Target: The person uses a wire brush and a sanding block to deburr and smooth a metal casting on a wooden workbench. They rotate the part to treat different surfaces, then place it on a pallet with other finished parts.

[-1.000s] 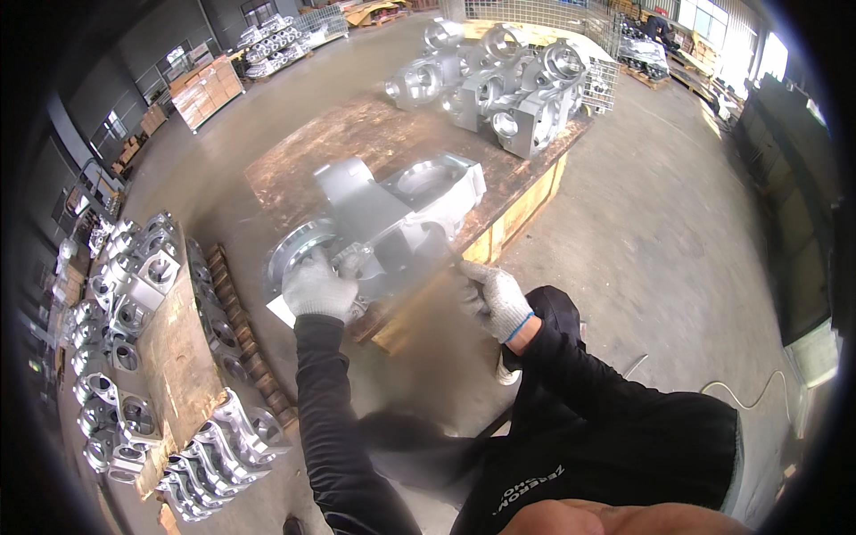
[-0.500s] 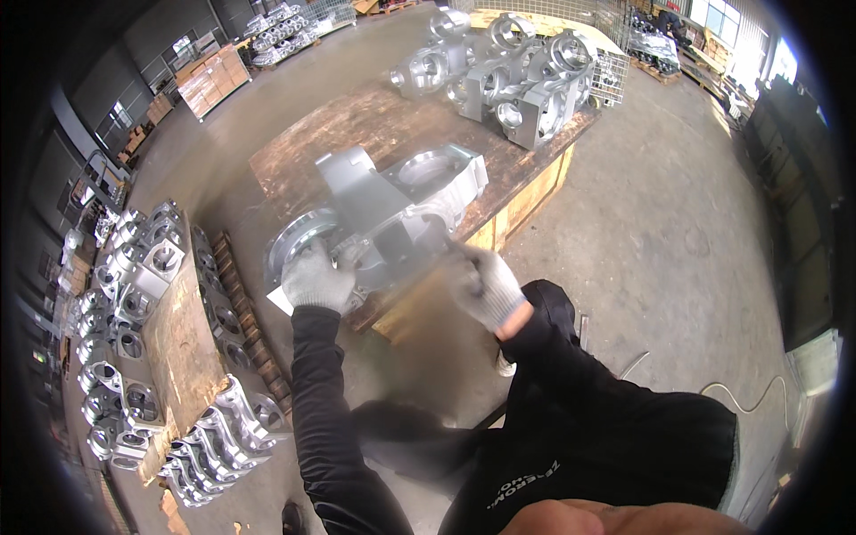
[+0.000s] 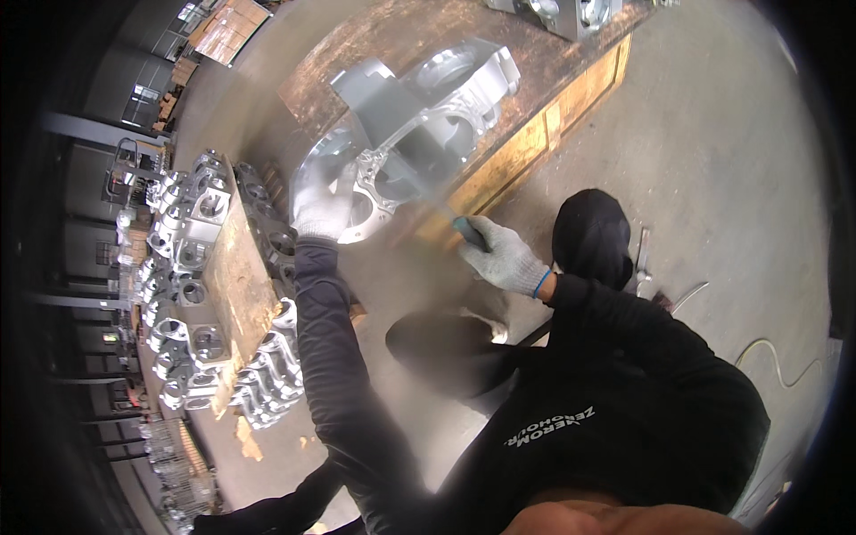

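A large silver metal casting (image 3: 374,107) with round openings and flat flanges lies across the near end of a wooden table (image 3: 535,134). My left hand (image 3: 319,207), in a white knit glove, grips the casting's near left rim by a round opening; its fingertips are blurred. In my gloved right hand (image 3: 506,257) is a file (image 3: 465,231), held by its green handle. Its thin blade points up and left to the casting's near side, but is smeared by motion, so whether it touches the metal I cannot tell.
More castings (image 3: 571,13) stand at the table's far end. On the left, several castings (image 3: 192,259) are stacked around a wooden board (image 3: 241,285). Stacked cartons (image 3: 230,31) stand far left. A pale hose (image 3: 758,348) lies on the floor at right.
The view has tilted down and turned, so the table sits higher in it. My right hand has drawn back from the casting, and the file's green handle now shows. My left hand stays on the rim.
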The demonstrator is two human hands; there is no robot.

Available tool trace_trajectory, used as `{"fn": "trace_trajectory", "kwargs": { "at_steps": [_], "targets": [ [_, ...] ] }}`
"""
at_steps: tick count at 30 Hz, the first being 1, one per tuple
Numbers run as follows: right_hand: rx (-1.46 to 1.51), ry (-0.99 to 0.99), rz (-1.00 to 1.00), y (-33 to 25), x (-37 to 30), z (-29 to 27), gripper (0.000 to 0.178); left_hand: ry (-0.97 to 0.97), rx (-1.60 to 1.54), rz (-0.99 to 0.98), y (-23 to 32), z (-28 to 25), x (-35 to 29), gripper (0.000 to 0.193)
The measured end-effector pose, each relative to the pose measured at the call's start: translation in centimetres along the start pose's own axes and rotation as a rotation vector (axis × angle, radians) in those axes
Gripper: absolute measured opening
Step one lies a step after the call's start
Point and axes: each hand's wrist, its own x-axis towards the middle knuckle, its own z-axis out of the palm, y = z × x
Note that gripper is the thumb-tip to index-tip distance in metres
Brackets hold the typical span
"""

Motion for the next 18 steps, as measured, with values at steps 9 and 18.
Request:
{"fn": "trace_trajectory", "kwargs": {
  "at_steps": [9, 18],
  "targets": [
    [0.755, -0.3, 0.45, 0.6, 3.2, 1.1, 0.057, -0.06, 0.128, 0.0, -1.4, 0.2, -1.3, 0.052],
    [0.926, -0.339, 0.443, -4.9, 8.5, 1.5, 0.038, -0.103, 0.058, 0.037, -3.3, 0.8, -0.8, 0.046]
  ]
}}
